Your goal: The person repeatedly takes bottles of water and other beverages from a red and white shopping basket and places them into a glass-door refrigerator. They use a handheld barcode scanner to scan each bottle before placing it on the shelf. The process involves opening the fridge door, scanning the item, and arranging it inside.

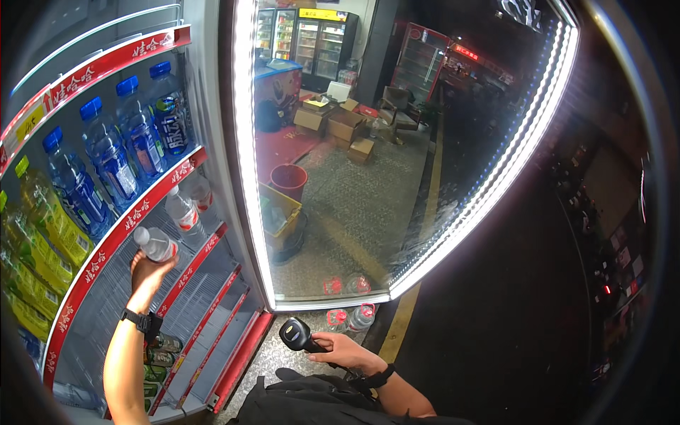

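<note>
My left hand (152,268) reaches into a drinks fridge and grips a clear plastic water bottle (155,243) with a white cap, tilted over a wire shelf. Two similar bottles stand just beyond it, the nearer water bottle (183,210) partly covering the other. In front of my body, my right hand (345,350) holds a black handheld barcode scanner (297,334) by its grip. Blue-capped drink bottles (111,154) line the shelf above, with yellow-green drink bottles (56,215) to their left.
The lit glass door (340,212) stands open on my right. Large water jugs (350,319) with red handles sit on the ground by its lower edge. Several cans (159,358) lie low in the fridge. Through the glass appear cardboard boxes (340,125) and a red bucket (289,178).
</note>
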